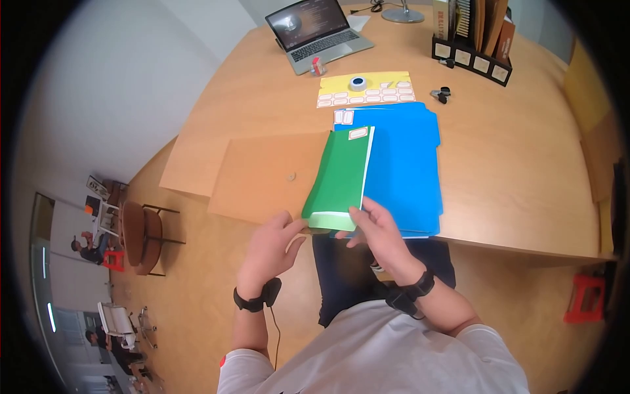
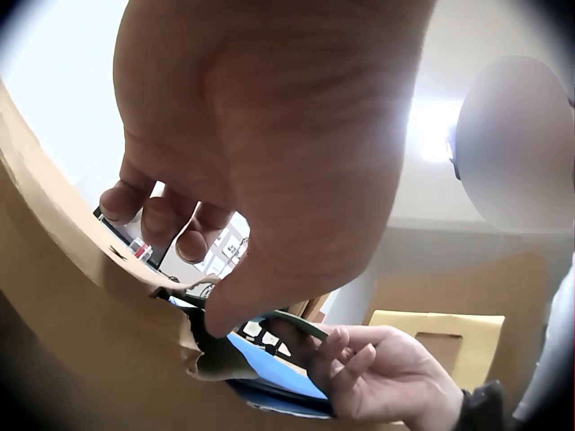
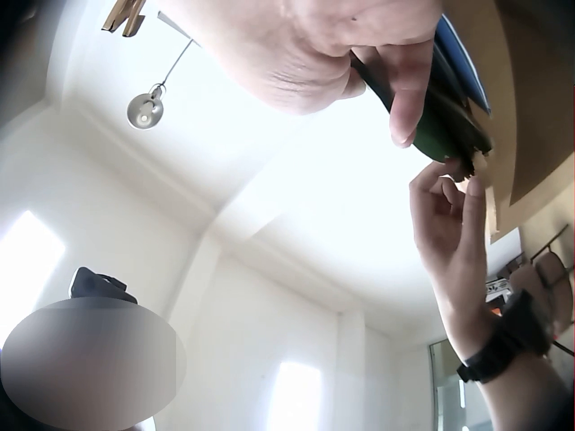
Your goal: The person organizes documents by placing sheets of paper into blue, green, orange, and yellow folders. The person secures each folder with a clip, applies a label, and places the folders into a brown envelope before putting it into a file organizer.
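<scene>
A green folder (image 1: 342, 167) with a white label and white paper inside lies at a tilt near the table's front edge. Its near end is folded back, showing a paler green strip. My right hand (image 1: 384, 241) grips the folder's near right corner, thumb on top. Beside the near left corner, my left hand (image 1: 272, 253) pinches the edge of a brown envelope (image 1: 262, 172), which has a round button. In the left wrist view, the left thumb lies at the envelope's gaping edge (image 2: 220, 355). Blue folders (image 1: 407, 171) with two labels lie under the green folder's right side.
Behind the folders are a yellow label sheet (image 1: 328, 85) with a white tape roll (image 1: 357, 83), and black scissors (image 1: 441, 95). Farther back stand a laptop (image 1: 321, 36), a small red-and-clear item (image 1: 317, 66) and a black book holder (image 1: 469, 64).
</scene>
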### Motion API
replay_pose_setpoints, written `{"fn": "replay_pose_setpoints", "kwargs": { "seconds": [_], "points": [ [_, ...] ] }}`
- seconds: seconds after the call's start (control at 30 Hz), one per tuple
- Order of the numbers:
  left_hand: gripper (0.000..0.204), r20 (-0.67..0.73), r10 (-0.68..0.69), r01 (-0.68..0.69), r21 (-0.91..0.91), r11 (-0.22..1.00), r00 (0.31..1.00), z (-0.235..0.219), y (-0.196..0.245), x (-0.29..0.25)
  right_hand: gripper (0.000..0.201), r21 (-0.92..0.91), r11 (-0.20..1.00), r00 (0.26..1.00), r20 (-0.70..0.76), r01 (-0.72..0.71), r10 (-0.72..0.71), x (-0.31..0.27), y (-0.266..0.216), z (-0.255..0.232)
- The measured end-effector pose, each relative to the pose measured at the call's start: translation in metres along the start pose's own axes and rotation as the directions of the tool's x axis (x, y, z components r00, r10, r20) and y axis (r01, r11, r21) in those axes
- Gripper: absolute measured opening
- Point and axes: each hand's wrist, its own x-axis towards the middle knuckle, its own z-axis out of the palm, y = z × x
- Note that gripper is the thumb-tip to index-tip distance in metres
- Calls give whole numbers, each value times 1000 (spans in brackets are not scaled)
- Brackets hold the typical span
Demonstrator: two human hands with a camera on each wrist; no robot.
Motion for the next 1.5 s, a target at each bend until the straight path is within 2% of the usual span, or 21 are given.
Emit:
{"fn": "replay_pose_setpoints", "kwargs": {
  "seconds": [0.23,0.43,0.63,0.73,0.8,0.83,0.93,1.03,1.13,1.23,1.33,1.43,1.5],
  "points": [
    [17,-44,81,-66,273,960,996,4,0,-3,39,-23,1000,1000,10,7,-7,2,2,4],
    [5,-127,118,-99,148,984,985,10,-7,-1,47,-126,992,1000,15,-3,5,9,9,9],
    [11,-116,165,-153,106,982,979,5,-12,0,53,-253,967,997,82,21,0,26,20,35],
    [12,-168,123,-139,-90,986,978,-2,-4,4,54,-347,938,991,133,16,32,36,26,37],
    [12,-210,-117,72,-208,975,971,4,0,11,58,-329,944,990,131,4,41,38,25,38],
    [13,-221,-239,176,-270,947,946,7,2,14,60,-321,947,990,133,-3,48,38,26,39],
    [17,-220,-207,213,2,977,953,17,-1,30,72,-211,977,999,42,15,-7,29,29,38],
    [21,-214,-148,166,72,983,966,30,-14,36,82,-201,980,995,97,-12,32,25,26,29],
    [15,-153,-268,263,-49,963,951,20,-8,36,85,-248,968,986,145,-46,84,25,20,31],
    [19,-200,-312,281,-168,945,929,16,-11,35,86,-294,956,985,168,10,41,27,21,38],
    [18,-194,-293,250,-215,944,936,14,-15,33,86,-318,948,969,231,-12,90,33,24,43],
    [15,-158,-309,271,-227,936,938,10,-13,32,87,-251,955,944,245,-159,222,45,31,46],
    [15,-142,-337,293,-263,919,931,9,-13,32,88,-175,967,936,269,-183,226,44,31,43]
  ]
}}
